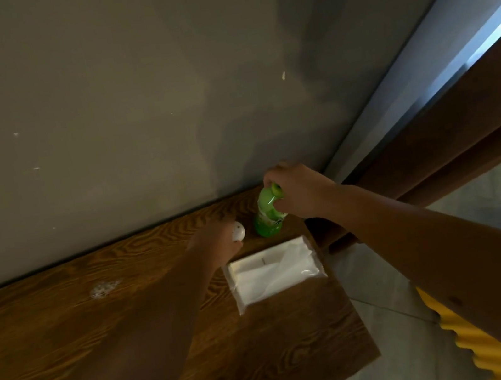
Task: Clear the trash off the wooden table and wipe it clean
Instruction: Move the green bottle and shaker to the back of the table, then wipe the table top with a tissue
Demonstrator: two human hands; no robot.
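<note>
1. A plain grey-beige wall (95, 99) fills the far and upper part of the view, marked with a few small pale chips.
2. At the far right, a pale vertical frame (405, 71) meets the wall, with a bright strip of cool light (497, 29) beside it.
3. Dark brown wooden boards (465, 134) run diagonally on the right.
4. Pale floor tiles (382, 333) show at the near right.
5. The room is dim, with soft shadows across the wall.

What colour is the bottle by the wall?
Bright green, cap included; the bottle shows best in the head view, gripped by the right hand.
</note>
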